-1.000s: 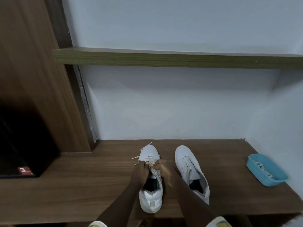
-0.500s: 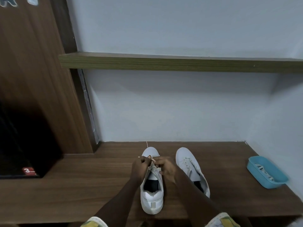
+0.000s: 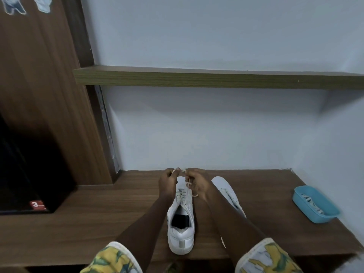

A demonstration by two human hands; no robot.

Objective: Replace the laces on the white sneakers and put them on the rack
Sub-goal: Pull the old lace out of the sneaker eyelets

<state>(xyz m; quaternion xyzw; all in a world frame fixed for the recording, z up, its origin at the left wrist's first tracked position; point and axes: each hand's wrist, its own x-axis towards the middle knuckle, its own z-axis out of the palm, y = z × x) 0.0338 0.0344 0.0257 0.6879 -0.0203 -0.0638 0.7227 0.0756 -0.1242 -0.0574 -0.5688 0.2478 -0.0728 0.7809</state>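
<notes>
Wood-grain worktop point(image 3: 78, 223) runs along a pale wall, with a shelf point(image 3: 216, 80) above.

- White sneaker point(image 3: 181, 239): upright at centre of the worktop, toe toward the wall, heel toward the person.
- Left hand point(image 3: 167, 182): raised over the toe, fingers curled, pinching one end of the lace point(image 3: 188, 186).
- Right hand point(image 3: 198, 183): close beside the left, fingers curled, pinching the other end. A strand runs from it down to the eyelets.
- Second sneaker point(image 3: 222, 186): just right of the first, partly hidden behind the right forearm.
- Blue tray point(image 3: 323, 217): near the worktop's right edge, well apart from both sneakers, holding pale spare laces point(image 3: 313, 203).
- Red sticker point(image 3: 37, 204): marked 3, on the dark cabinet at left.
</notes>
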